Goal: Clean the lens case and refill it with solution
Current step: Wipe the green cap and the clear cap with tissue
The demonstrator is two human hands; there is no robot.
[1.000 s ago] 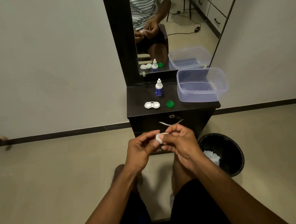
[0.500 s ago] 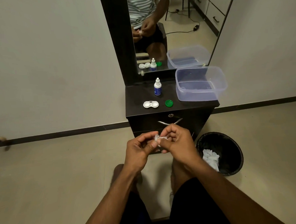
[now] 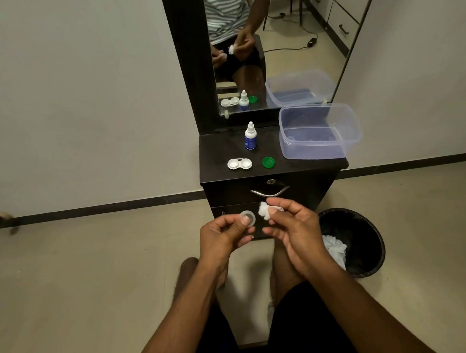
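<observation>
My left hand (image 3: 225,234) pinches a small clear round cap (image 3: 247,218) of the lens case, its hollow side facing me. My right hand (image 3: 291,227) pinches a crumpled white tissue wad (image 3: 265,211) just to the right of the cap, a small gap between them. The white two-well lens case (image 3: 239,164) lies open on the dark cabinet top (image 3: 214,155). A green cap (image 3: 268,162) lies to its right. The solution bottle (image 3: 250,136), white with a blue label, stands upright behind them.
A clear plastic tub (image 3: 320,131) sits on the cabinet's right side. A black bin (image 3: 354,241) with white tissues in it stands on the floor to the right. A mirror (image 3: 260,45) rises behind the cabinet. A drawer handle (image 3: 269,192) faces me.
My hands were together with the tissue pressed into the cap. Now they have drawn apart, the right one lifting the tissue out to the right.
</observation>
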